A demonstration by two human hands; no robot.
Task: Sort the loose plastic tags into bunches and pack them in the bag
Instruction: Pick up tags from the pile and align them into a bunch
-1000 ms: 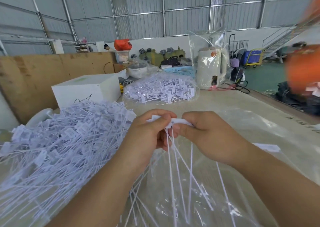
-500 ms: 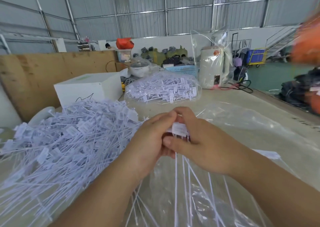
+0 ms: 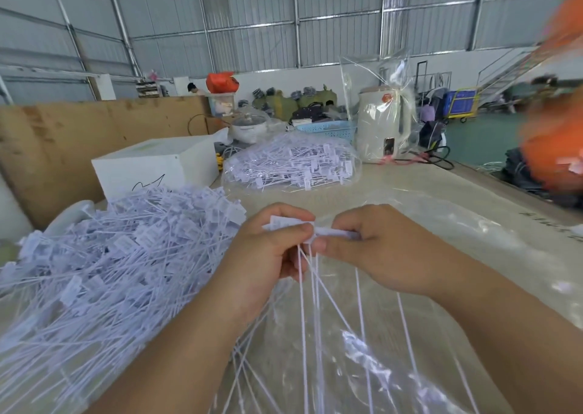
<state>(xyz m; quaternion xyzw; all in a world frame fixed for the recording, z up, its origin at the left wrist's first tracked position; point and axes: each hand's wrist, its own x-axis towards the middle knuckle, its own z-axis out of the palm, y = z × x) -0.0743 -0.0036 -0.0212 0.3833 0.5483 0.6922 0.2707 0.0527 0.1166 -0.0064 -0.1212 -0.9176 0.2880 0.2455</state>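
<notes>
Both hands had separated slightly: the left hand [image 3: 268, 252] and right hand [image 3: 378, 249] pinched the heads of a bunch of thin white plastic tags [image 3: 310, 235], tails hanging over the clear plastic bag [image 3: 362, 366], probably for alignment.

White box [image 3: 154, 167], bagged kettle [image 3: 383, 129], blue basket [image 3: 328, 129] behind; cardboard wall [image 3: 79, 136] left.

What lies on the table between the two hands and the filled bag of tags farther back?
In the head view, only bare table under clear plastic sheet lies between the left hand, right hand and the filled bag.
</notes>
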